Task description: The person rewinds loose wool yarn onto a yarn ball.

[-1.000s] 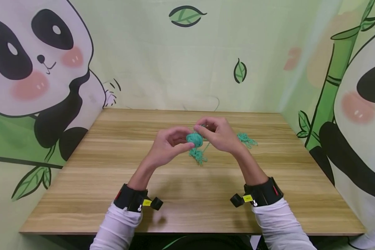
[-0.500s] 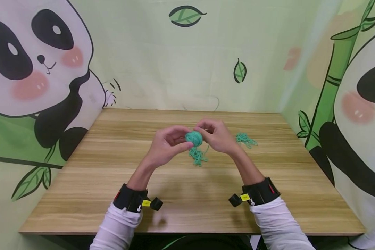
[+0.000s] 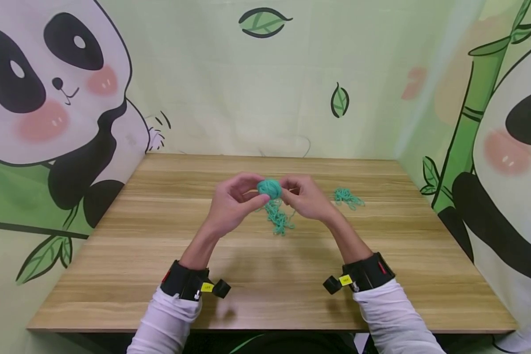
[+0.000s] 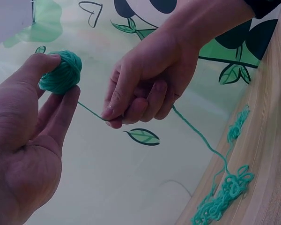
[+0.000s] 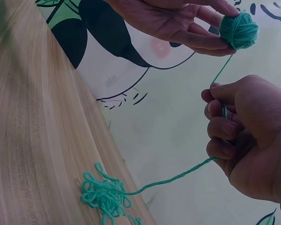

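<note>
Teal yarn ball (image 3: 269, 188) is up off tabletop (image 3: 380, 236). L hand (image 3: 231, 205) is on ball's left side, thumb + fingertips pinching it, gap only as wide as ball. R hand (image 3: 307, 200) is just right of ball, apart from it per wrist cams: thumb + index pinched tight on yarn strand (image 5: 171, 179) coming straight off ball, other fingers curled w/ strand thru them. Strand exits R hand, runs to loose yarn pile (image 3: 280, 220) on tabletop, below ball. 2nd yarn pile (image 3: 348, 197) right of ball, past R hand. Panda-print backdrop (image 3: 203, 73) behind ball.
</note>
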A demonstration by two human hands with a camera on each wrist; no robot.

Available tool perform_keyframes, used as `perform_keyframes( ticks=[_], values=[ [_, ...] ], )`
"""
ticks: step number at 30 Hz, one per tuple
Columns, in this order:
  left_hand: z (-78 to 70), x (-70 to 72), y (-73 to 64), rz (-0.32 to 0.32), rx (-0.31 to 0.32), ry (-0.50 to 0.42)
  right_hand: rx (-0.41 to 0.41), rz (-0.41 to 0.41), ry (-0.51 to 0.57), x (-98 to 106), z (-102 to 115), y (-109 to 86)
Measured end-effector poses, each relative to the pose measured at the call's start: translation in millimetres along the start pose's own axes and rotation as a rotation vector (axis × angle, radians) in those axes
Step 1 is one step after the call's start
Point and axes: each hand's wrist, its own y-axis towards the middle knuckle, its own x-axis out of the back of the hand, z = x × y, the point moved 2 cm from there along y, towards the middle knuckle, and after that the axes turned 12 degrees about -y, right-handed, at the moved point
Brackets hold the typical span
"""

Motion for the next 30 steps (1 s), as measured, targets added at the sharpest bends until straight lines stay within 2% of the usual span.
perform_keyframes(
  ticks=[4, 10, 18, 22, 30],
  values=[
    [0.9, 1.9, 0.3, -0.031, -0.016, 0.023, 0.020, 0.033, -0.038, 1, 12, -3.7],
    [1.3, 3.2, 0.9, -0.122, -0.033, 0.077, 0.053, 0.075, -0.065, -7, -5, -0.4],
    [-16.1, -7.2, 4.0, -0.210, -0.087, 0.240, 0.123, 0.096, -0.139, -5, 7, -1.7],
    [-17.7, -7.7, 4.9, -0.219, -0.100, 0.240, 0.148, 0.121, -0.140, -4, 15, -2.6],
    [-15.4, -6.7, 5.1, -0.193, -0.133, 0.243, 0.120, 0.123, -0.056, 5, 33, -6.4]
  ],
)
